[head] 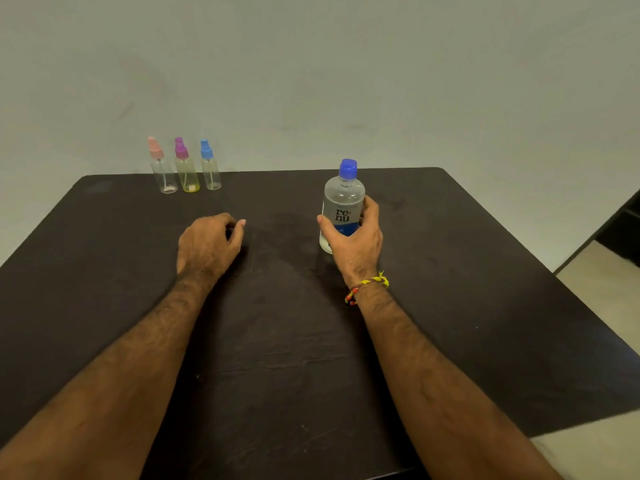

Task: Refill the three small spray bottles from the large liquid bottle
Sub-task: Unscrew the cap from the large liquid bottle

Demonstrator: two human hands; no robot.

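Dim, even room light, soft all over.

The dark counter shows faint sheen and only weak shadows under the forearms; the wall looks greyish and flat. Wide-angle bending curves the edges, and detail is slightly smeared.

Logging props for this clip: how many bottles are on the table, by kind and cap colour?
Small spray bottles: 3, with a pink cap, a purple cap and a blue cap
Large bottle, blue cap, held by the right hand: 1
Total: 4
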